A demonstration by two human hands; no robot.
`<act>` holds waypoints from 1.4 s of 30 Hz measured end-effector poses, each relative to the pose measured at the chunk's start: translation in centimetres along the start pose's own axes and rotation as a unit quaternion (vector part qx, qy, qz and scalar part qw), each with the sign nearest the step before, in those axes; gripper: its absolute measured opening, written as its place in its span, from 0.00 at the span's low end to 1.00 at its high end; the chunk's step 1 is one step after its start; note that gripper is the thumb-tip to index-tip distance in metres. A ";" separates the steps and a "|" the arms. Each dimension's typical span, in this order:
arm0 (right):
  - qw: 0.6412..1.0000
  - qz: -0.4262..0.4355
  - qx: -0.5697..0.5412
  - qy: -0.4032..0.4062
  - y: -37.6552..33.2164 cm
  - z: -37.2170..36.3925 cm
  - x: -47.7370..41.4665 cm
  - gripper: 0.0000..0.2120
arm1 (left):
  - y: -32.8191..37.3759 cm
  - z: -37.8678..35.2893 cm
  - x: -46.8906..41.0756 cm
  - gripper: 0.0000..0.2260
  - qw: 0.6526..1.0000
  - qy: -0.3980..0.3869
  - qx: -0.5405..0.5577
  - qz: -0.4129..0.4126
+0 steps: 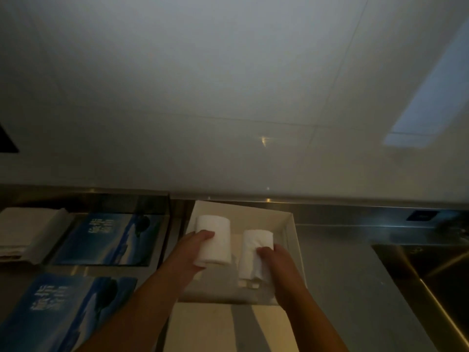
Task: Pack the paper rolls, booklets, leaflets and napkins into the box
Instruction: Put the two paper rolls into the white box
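Paper rolls: left hand grips one roll, right hand grips the other, both low inside the box by the table's back edge. Judgement: lay them parallel, tight against a wall. Booklets and napkins wait at left; nothing blocks

an open box sits on the steel counter against the wall. two paper rolls lie inside it side by side, the left hand on the left one, the right hand on the right one. left of the box lie two booklets, one nearer, and napkins farthest left. a sink lies right of the box
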State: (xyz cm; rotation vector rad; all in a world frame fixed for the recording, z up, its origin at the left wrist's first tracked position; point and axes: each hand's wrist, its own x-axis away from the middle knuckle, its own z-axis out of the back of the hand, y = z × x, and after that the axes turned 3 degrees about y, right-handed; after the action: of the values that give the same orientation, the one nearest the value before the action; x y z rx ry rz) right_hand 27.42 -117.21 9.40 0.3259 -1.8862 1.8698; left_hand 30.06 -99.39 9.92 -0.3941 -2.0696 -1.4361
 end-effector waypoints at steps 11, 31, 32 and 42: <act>0.982 -0.056 0.155 -0.091 -0.3 -0.4 -8.4 0.15 | -1.0 -2.9 -10.5 0.23 0.970 0.048 -0.231 -0.051; 0.877 -0.146 0.409 -0.207 3.7 -5.7 -12.9 0.30 | -3.6 -3.3 -14.9 0.22 0.615 0.102 -0.748 -0.229; 0.870 -0.131 0.430 -0.203 4.1 -5.9 -12.9 0.30 | -3.6 -3.0 -15.0 0.22 0.632 0.094 -0.740 -0.212; 0.848 -0.058 0.453 -0.268 5.3 -6.1 -12.6 0.27 | -4.6 -2.9 -13.6 0.24 0.636 0.132 -0.735 -0.195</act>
State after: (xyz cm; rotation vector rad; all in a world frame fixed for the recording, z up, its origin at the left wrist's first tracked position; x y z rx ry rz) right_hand 36.69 -112.84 -1.48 1.3432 -1.0336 2.6494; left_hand 39.08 -102.61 -1.17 -0.2577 -0.2662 -2.9695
